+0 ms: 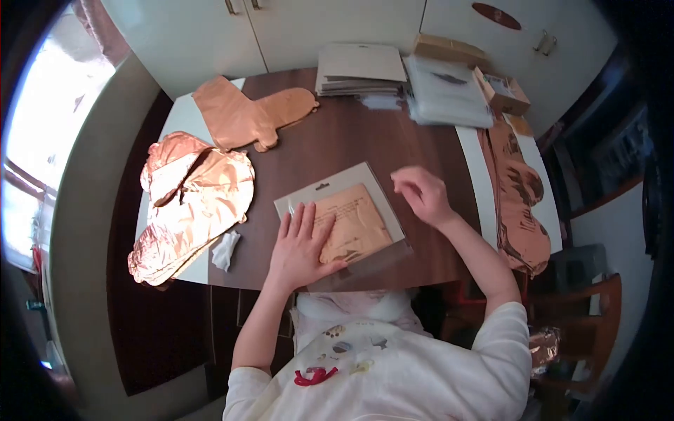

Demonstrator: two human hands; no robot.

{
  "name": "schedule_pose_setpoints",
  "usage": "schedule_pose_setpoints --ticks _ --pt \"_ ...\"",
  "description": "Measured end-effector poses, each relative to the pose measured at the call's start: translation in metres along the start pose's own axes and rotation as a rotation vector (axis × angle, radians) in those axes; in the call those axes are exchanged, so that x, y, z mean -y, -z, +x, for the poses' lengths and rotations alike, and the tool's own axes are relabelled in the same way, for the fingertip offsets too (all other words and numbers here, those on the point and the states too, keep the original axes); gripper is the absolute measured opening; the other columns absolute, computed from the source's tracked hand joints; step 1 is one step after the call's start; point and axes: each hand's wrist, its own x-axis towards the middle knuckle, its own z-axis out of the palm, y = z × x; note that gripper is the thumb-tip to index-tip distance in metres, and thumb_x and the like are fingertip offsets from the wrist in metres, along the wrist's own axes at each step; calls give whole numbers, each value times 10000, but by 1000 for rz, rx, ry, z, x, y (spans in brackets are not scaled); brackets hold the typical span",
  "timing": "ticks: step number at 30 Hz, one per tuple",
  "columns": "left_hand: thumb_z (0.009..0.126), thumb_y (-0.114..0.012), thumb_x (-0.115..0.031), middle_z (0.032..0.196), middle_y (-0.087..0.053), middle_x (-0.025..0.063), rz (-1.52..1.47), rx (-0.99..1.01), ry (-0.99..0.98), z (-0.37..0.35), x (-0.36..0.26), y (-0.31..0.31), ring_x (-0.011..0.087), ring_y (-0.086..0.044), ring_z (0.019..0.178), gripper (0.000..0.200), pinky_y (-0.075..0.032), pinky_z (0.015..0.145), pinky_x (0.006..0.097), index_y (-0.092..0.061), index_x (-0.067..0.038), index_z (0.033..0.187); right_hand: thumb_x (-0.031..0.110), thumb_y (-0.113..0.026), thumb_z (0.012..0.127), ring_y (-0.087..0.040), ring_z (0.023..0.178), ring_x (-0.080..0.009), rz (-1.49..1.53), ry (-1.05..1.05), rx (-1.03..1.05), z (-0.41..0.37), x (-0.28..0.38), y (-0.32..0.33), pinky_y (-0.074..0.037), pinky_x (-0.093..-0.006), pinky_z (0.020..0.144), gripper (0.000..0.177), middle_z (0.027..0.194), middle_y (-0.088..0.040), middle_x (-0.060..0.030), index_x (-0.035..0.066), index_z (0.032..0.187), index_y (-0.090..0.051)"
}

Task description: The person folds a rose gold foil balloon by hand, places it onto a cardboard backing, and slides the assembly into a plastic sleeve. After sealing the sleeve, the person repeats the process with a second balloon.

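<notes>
A clear plastic packet (359,217) with a pale backing card and a hang hole lies at an angle near the table's front edge. Inside it is a folded rose-gold foil piece with small printed text. My left hand (300,244) rests flat on the packet's left side, fingers stretched out. Just right of the packet's upper corner, my right hand (425,195) is raised off it with the fingers curled in. Whether anything small is pinched there is hidden.
Flat rose-gold foil balloons (210,189) lie at left, with another foil shape (246,112) behind and more foil (518,196) at right. A crumpled white scrap (225,250) sits front left. Backing cards (361,62), clear bags (449,91) and a small box (503,91) stand at the back.
</notes>
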Motion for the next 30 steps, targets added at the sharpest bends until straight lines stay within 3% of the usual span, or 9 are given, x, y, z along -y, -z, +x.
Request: schedule_pose_setpoints --ticks 5,9,17,20,23,30 --pt "727 -534 -750 1486 -277 241 -9 13 18 1 -2 2 410 -225 1393 935 -174 1127 528 -380 -159 1435 65 -731 773 -670 866 -230 149 0 283 -68 60 34 -549 -341 736 220 952 -674 -77 65 960 -616" --pt "727 -533 -752 1490 -273 238 -1 27 21 1 -2 1 408 -214 1399 940 -168 1129 525 -371 -162 1440 72 -733 769 -671 827 -230 236 -32 383 -96 75 35 -548 -337 700 185 946 -679 -71 57 918 -624" --pt "727 -523 -763 1496 -266 234 6 31 15 1 -1 0 413 -201 1403 959 -158 1130 525 -351 -155 1449 29 -724 757 -665 780 -247 253 -67 428 -100 70 29 -541 -339 669 139 915 -680 -72 37 859 -631" --pt "745 -542 -721 1476 -301 233 4 -18 9 0 -2 0 412 -245 1386 894 -201 1117 529 -400 -160 1427 28 -720 758 -662 777 -251 237 -75 435 -99 69 31 -538 -339 672 122 914 -680 -73 34 850 -639" --pt "736 -506 -768 1498 -262 233 9 21 18 0 -1 -1 411 -192 1406 956 -157 1130 526 -345 -156 1452 64 -696 796 -654 828 -254 258 -110 466 -99 67 35 -533 -346 721 105 912 -670 -78 35 876 -634" --pt "738 -489 -781 1502 -254 231 26 32 21 0 0 -2 411 -188 1408 962 -156 1130 527 -337 -159 1456 53 -693 806 -676 822 -224 362 -250 399 -94 56 46 -545 -316 706 65 899 -687 -88 33 862 -666"
